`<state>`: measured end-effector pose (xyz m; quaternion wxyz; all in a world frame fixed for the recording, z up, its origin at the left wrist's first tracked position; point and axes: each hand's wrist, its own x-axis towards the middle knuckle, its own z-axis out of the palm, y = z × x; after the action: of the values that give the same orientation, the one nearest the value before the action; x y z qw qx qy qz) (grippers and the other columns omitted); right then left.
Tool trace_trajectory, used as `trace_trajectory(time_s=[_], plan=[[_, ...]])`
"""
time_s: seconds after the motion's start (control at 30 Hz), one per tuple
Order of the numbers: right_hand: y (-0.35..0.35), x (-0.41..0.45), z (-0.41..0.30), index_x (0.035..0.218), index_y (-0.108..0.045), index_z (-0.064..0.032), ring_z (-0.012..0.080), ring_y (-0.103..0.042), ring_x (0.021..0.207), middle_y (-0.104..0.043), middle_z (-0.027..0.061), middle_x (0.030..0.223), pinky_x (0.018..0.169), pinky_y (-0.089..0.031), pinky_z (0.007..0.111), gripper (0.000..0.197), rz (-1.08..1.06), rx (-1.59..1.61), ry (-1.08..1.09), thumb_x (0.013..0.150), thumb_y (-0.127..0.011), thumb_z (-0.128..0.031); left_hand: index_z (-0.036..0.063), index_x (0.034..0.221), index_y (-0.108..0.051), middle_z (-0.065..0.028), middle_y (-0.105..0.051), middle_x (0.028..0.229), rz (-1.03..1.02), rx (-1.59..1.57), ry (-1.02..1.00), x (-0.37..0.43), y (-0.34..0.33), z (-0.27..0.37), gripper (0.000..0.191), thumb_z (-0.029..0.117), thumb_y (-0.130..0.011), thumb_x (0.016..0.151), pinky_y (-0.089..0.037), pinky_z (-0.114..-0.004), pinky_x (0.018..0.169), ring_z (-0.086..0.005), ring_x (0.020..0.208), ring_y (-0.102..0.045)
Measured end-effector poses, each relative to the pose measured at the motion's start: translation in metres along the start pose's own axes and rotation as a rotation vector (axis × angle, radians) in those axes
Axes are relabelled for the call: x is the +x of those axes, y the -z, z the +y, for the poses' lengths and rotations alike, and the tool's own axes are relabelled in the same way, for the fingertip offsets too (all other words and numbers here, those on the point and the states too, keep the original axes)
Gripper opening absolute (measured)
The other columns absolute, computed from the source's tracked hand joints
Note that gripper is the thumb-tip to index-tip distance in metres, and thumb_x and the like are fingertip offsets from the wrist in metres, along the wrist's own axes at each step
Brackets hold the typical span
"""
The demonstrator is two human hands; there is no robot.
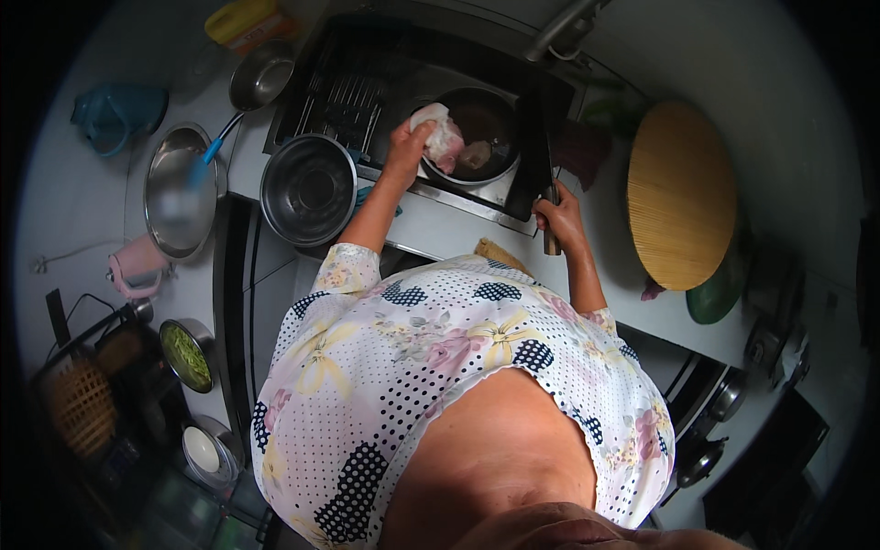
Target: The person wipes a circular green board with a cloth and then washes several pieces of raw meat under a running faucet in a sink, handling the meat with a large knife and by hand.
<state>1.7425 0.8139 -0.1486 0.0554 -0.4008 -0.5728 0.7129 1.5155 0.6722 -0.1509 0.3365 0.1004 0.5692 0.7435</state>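
Observation:
My left hand [410, 148] grips a chunk of raw meat [445, 141], pale and fatty at the top and pink lower down. It is held over the left rim of a round, dark-looking pan [505, 113]. Inside the pan rests a smaller meat piece [475, 155]. My right hand [562, 213] is closed around the wooden handle [552, 242] of a cleaver. Its broad, dark blade [533, 137] points away from me, just right of the pan, apart from the meat.
A faucet [560, 31] rises behind the sink [454, 201], which has a wire rack [344, 103] on its left. Left stand a metal bowl [309, 234], a basin [152, 199], a saucepan [258, 75] and a bowl of shredded greens [187, 357]. A round wooden board [680, 199] leans at right.

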Motion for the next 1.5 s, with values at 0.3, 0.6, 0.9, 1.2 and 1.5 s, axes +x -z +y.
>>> trace_trajectory(time_s=[0.3, 0.6, 0.9, 1.2, 1.5], plan=[[-0.018, -0.016, -0.014, 0.095, -0.045, 0.0021, 0.0084, -0.042, 0.04, -0.049, 0.005, 0.057, 0.037, -0.034, 0.021, 0.029, -0.095, 0.101, 0.033, 0.067, -0.049, 0.0, 0.0027, 0.105, -0.049, -0.0131, -0.052, 0.104, 0.124, -0.611, 0.096, 0.016, 0.04, 0.01, 0.047, 0.04, -0.039, 0.078, -0.036, -0.04, 0.088, -0.0281, 0.098, -0.048], [0.055, 0.026, -0.012, 0.093, -0.045, 0.0004, 0.0077, -0.04, 0.04, -0.048, 0.0041, 0.057, 0.037, -0.033, 0.021, 0.026, -0.08, 0.195, -0.038, 0.067, -0.049, -0.001, 0.0034, 0.105, -0.046, -0.0143, -0.051, 0.103, -0.014, -0.424, 0.494, 0.12, -0.011, -0.094, 0.042, 0.032, -0.054, 0.076, -0.041, -0.038, 0.082, -0.0272, 0.094, -0.05], [0.092, 0.145, 0.017, 0.108, -0.044, -0.0004, 0.0061, -0.041, 0.042, -0.049, 0.0017, 0.061, 0.038, -0.034, 0.02, 0.039, -0.067, 0.188, -0.148, 0.07, -0.048, 0.001, 0.0027, 0.11, -0.045, -0.0175, -0.05, 0.107, -0.381, 1.488, 0.041, 0.309, -0.049, -0.215, 0.048, 0.032, -0.054, 0.073, -0.04, -0.037, 0.081, -0.0267, 0.097, -0.05], [0.114, 0.232, 0.072, 0.111, -0.045, -0.0015, 0.0051, -0.04, 0.042, -0.048, -0.0011, 0.063, 0.038, -0.033, 0.02, 0.042, -0.032, 0.083, -0.237, 0.069, -0.051, 0.0, 0.015, 0.11, -0.049, -0.013, -0.05, 0.109, -0.415, 1.682, -0.361, 0.352, -0.044, -0.286, 0.047, 0.043, -0.052, 0.072, -0.038, -0.039, 0.081, -0.0279, 0.097, -0.05], [0.105, 0.173, 0.04, 0.1, -0.045, 0.0006, 0.0078, -0.041, 0.04, -0.047, 0.004, 0.059, 0.038, -0.033, 0.02, 0.032, -0.084, 0.046, -0.127, 0.068, -0.047, -0.001, 0.0125, 0.105, -0.05, -0.0113, -0.055, 0.098, -0.336, 1.599, -0.096, 0.304, -0.038, -0.254, 0.043, 0.034, -0.058, 0.069, -0.04, -0.037, 0.077, -0.0261, 0.09, -0.053]])
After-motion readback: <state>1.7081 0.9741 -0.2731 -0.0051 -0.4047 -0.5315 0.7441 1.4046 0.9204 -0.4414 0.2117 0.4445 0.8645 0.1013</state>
